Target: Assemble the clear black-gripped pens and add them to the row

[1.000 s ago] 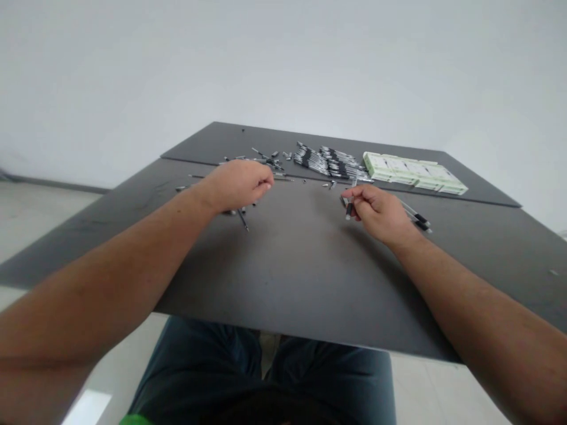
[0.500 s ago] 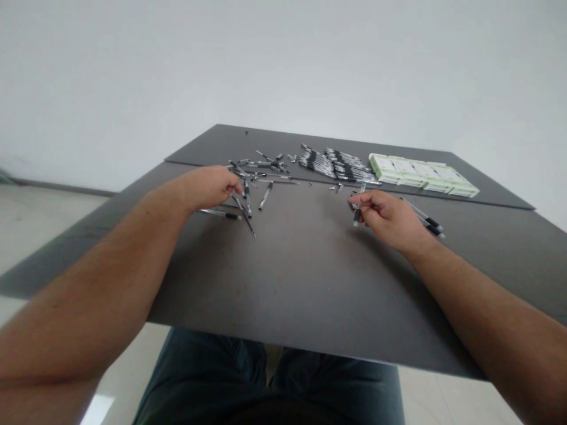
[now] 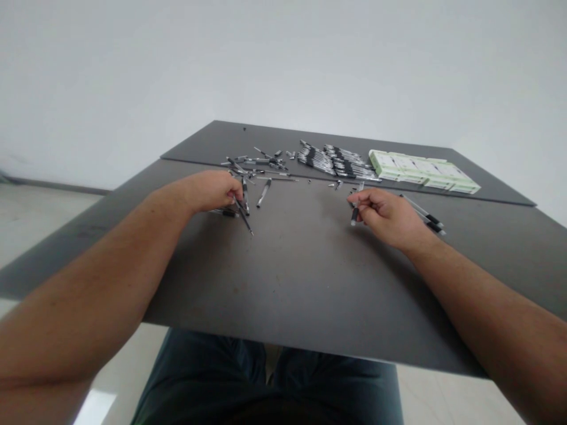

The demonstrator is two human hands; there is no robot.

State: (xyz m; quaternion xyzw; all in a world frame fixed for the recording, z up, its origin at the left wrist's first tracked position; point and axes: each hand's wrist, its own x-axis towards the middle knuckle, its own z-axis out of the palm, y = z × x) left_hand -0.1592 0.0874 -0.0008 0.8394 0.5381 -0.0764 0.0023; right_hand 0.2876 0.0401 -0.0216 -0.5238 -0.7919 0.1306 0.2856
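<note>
Pens (image 3: 264, 193) lie loose on the counter (image 3: 287, 271), left of centre; the left hand (image 3: 212, 190) is at their near-left side — whether its grip has one I cannot tell. Rightward come pen rows (image 3: 316, 159), then the right hand (image 3: 388, 218), pinching a black-ended barrel (image 3: 355, 216) — pale-green boxes (image 3: 423, 171) beyond.

The left hand (image 3: 217, 190) has moved left and lower over the worktop (image 3: 292, 265). Its fingers have come to the end of a thin dark pen (image 3: 247, 224).
</note>
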